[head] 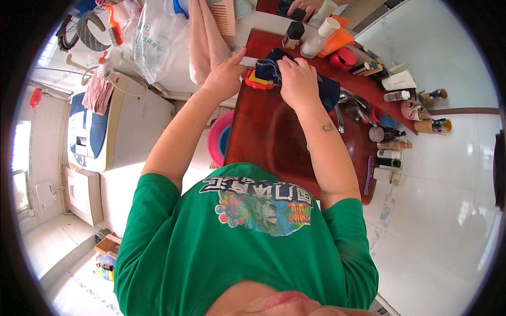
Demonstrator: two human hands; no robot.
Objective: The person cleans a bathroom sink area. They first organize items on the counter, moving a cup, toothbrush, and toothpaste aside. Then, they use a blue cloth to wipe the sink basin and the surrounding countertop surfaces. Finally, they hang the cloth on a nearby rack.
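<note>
My right hand (299,83) grips a dark blue cloth (329,90) bunched at the far side of a glossy dark red vanity top (253,130). Part of the cloth hangs out past my fingers on the right. Just left of it, a red soap dish (259,84) with a yellow piece (259,76) in it sits at the counter's corner, partly covered by the cloth. My left hand (224,79) is beside that dish with nothing visible in it, its fingers apart. Whether its fingertips touch the counter edge I cannot tell.
Bottles (314,43), a red jar (342,59) and an orange tube (336,41) line the shelf below the mirror. A faucet (339,118) and several toiletries stand on the right. A pink towel (203,43) hangs at left, above a pink basin (217,138); a washing machine (134,118) stands farther left.
</note>
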